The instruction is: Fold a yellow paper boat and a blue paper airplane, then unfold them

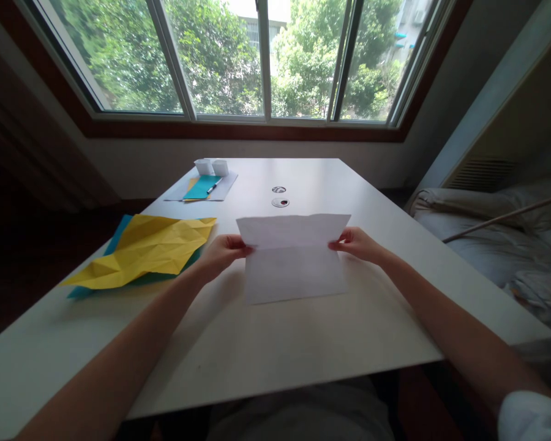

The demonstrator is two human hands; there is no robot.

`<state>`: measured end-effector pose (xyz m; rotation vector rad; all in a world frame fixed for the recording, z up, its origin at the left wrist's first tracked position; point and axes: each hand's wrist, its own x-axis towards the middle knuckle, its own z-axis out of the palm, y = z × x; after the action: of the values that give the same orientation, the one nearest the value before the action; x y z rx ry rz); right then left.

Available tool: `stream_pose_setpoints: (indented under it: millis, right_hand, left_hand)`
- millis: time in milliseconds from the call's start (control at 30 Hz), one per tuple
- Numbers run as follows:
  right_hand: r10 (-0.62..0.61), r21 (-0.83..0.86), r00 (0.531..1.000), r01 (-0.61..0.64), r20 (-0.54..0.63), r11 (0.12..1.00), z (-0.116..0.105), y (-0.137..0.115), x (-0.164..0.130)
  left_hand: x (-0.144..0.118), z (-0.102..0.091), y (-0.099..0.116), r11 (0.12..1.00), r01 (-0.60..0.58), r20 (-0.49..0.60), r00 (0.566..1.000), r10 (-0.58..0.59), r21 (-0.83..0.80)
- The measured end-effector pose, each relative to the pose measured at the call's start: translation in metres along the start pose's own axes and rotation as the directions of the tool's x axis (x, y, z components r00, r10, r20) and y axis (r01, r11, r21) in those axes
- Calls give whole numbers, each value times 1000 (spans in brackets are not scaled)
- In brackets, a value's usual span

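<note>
A white sheet of paper (pixel 294 260) lies in the middle of the white table (pixel 266 349), creased across its width, with its far half lifted. My left hand (pixel 223 252) pinches the sheet's left edge at the crease. My right hand (pixel 356 243) pinches its right edge at the same height. Both forearms reach in from the near edge of the table.
A crumpled yellow sheet (pixel 151 248) lies over teal paper (pixel 117 240) at the table's left. Further back are teal and yellow papers (pixel 202 187) with a pen, two small white boxes (pixel 211 166), and two round grommets (pixel 280 196). A bed (pixel 500 245) stands to the right.
</note>
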<state>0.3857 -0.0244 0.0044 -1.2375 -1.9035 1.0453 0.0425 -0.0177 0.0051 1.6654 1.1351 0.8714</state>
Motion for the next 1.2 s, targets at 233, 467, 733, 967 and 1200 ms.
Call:
stream_pose_setpoints:
  millis: [233,467,733,967,1200]
  right_hand:
    - [-227,-512,970,241,91,825,2,4,-3]
    - [-242,-648,954,299,177,700,2,3,-3]
    - [-190,-758,959,284,213,587,37,-32,-9]
    - [-97,-682,936,315,339,660,72,-35,-16]
    - [-17,-646,921,285,388,708,78,-30,-17]
  left_hand:
    - [-2,-1,-1,749,-345,221,938,266,566]
    - [-10,6,12,484,-391,314,920,235,783]
    - [-21,46,22,388,-487,431,874,225,783]
    - [-31,71,22,436,-450,428,891,155,780]
    - [-34,72,13,483,-370,420,908,6,794]
